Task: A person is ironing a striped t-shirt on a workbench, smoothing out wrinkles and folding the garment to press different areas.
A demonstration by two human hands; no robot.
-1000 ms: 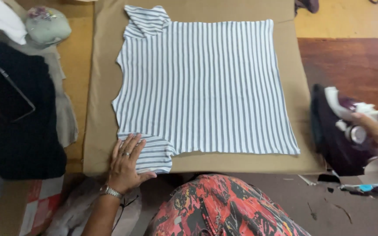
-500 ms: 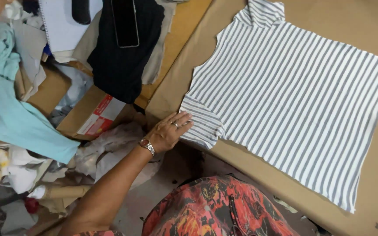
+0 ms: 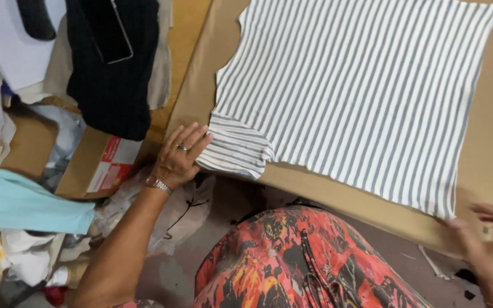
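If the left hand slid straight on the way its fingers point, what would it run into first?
The left hand points up and right; its fingertips already lie at the short sleeve of the striped shirt, so it would likely meet that sleeve first.

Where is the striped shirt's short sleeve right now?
In the head view, the short sleeve lies left of centre at the near edge of the brown board, with the left hand resting against its outer edge.
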